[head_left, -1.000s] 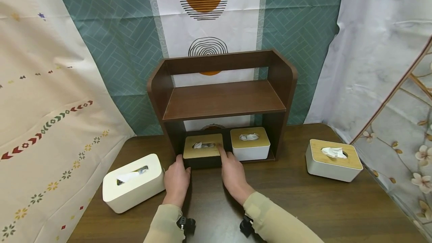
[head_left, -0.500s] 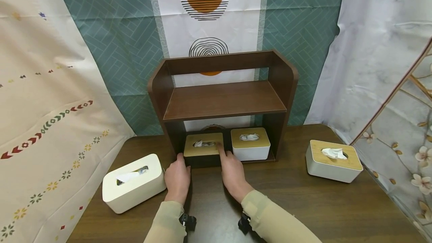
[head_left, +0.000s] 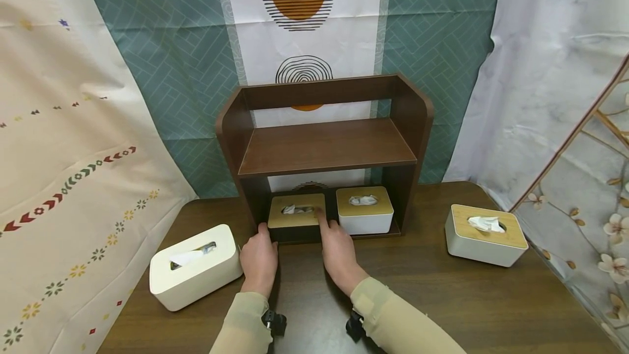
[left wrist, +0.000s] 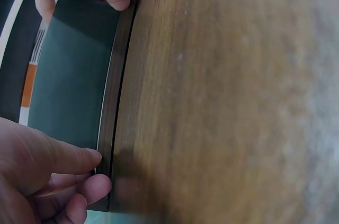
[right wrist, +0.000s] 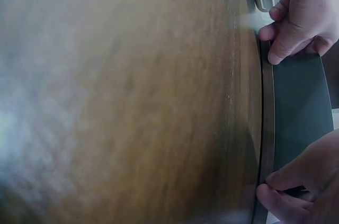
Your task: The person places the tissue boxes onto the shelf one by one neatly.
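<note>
A dark green tissue box (head_left: 295,235) with a wood-coloured lid stands at the left of the brown rack's lower shelf. My left hand (head_left: 259,261) grips its left front corner; the left wrist view shows the thumb against the front face (left wrist: 74,75) and bent fingers by the shelf edge. At the opposite corner my right hand (head_left: 340,255) holds the box, index finger reaching over the lid and thumb low on the front. The sides under my fingers are partly hidden. Beside it on the shelf sits a white tissue box (head_left: 366,223) with a wood-coloured lid.
The brown two-tier rack (head_left: 324,146) stands at the back of the wooden table (head_left: 417,299), before a patterned curtain. A cream tissue box (head_left: 206,275) lies close to my left wrist. Another white tissue box (head_left: 479,245) with a wooden lid stands at the right.
The dark green tissue box has slid slightly deeper into the shelf, and a strip of shelf edge now shows below it. Both hands keep their places at its corners.
</note>
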Available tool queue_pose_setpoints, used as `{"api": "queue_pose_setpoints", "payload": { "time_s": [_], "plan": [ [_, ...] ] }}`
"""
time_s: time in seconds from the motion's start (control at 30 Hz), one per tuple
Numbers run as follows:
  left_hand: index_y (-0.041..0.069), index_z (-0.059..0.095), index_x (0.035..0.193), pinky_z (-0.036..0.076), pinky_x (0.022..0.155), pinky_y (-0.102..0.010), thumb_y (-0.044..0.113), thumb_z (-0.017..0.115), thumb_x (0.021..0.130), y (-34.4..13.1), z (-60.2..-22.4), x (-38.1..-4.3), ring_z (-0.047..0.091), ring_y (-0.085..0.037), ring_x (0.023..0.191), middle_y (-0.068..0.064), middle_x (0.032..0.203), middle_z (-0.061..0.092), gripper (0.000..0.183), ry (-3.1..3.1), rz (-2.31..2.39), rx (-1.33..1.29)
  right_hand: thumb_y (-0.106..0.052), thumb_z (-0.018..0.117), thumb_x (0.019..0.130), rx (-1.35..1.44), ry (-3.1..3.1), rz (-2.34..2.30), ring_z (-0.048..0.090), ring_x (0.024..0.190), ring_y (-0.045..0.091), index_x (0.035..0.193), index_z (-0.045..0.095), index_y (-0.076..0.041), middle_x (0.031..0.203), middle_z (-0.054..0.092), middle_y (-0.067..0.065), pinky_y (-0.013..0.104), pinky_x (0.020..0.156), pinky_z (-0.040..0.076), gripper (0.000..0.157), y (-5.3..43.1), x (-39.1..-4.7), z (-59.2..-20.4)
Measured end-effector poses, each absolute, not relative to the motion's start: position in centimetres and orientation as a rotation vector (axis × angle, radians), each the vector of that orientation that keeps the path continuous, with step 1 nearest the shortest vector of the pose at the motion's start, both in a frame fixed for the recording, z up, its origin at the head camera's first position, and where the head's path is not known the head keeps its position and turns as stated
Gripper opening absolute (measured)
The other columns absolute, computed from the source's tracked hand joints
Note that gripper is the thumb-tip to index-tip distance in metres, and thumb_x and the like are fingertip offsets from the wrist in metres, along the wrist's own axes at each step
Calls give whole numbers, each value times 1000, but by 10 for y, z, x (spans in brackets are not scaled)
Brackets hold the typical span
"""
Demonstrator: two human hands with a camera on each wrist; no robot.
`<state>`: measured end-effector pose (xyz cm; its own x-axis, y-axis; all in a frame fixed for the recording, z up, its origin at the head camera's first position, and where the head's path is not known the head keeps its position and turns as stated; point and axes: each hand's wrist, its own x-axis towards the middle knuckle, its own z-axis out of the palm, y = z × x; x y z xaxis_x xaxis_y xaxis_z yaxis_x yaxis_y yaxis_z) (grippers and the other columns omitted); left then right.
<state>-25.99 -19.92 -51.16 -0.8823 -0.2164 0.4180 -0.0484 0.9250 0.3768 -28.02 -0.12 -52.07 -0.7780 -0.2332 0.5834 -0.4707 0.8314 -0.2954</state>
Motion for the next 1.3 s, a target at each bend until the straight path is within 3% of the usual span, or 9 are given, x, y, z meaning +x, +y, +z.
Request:
{"api": "queue_pose_setpoints", "payload": {
  "time_s": [0.17, 0.4, 0.53, 0.7, 0.93, 1.1, 1.3],
  "plan": [
    [-7, 65, 118, 59, 58, -61, 3, 91, 89, -199, -512, -259, 74, -49, 70, -29, 88, 76, 40, -2617, -498, 186, 19, 88, 79, 513, -2492, 585, 70, 72, 34, 159, 51, -9, 91, 67, 17, 48, 57, 58, 92, -2, -280, -520],
    [-8, 65, 127, 60, 63, -63, 4, 90, 90, -199, -510, -256, 75, -50, 75, -30, 94, 77, 46, -2634, -536, 207, 13, 82, 88, 518, -2489, 615, 70, 71, 34, 164, 47, -9, 93, 69, 18, 47, 55, 56, 87, -2, -276, -520],
    [-9, 61, 142, 60, 64, -63, 4, 88, 92, -198, -507, -252, 75, -51, 77, -31, 100, 77, 58, -2644, -570, 199, 8, 81, 92, 519, -2509, 622, 74, 86, 38, 166, 44, -8, 116, 71, 25, 49, 64, 61, 84, -1, -270, -519],
    [-10, 55, 151, 59, 61, -62, 3, 87, 92, -196, -501, -241, 74, -49, 72, -30, 101, 76, 68, -2617, -589, 152, 3, 83, 94, 524, -2532, 619, 74, 110, 43, 166, 42, -2, 142, 65, 32, 51, 78, 64, 83, 3, -259, -513],
    [-9, 56, 152, 60, 72, -62, 5, 87, 94, -195, -487, -223, 76, -47, 82, -30, 116, 77, 68, -2585, -614, 99, 2, 88, 91, 559, -2501, 656, 68, 128, 43, 167, 40, 2, 152, 59, 31, 51, 91, 63, 90, 8, -245, -505],
    [-7, 56, 154, 61, 80, -62, 7, 86, 95, -195, -479, -210, 77, -48, 95, -29, 128, 74, 67, -2601, -628, 97, 0, 89, 92, 557, -2508, 670, 63, 136, 44, 168, 38, 1, 159, 52, 31, 53, 93, 62, 91, 11, -234, -499],
    [-3, 57, 156, 61, 82, -63, 10, 84, 97, -199, -471, -194, 76, -48, 103, -29, 131, 74, 66, -2603, -621, 103, -5, 88, 96, 618, -2507, 646, 59, 143, 42, 169, 38, 0, 165, 48, 28, 49, 94, 63, 89, 11, -222, -490]
  ]
}}
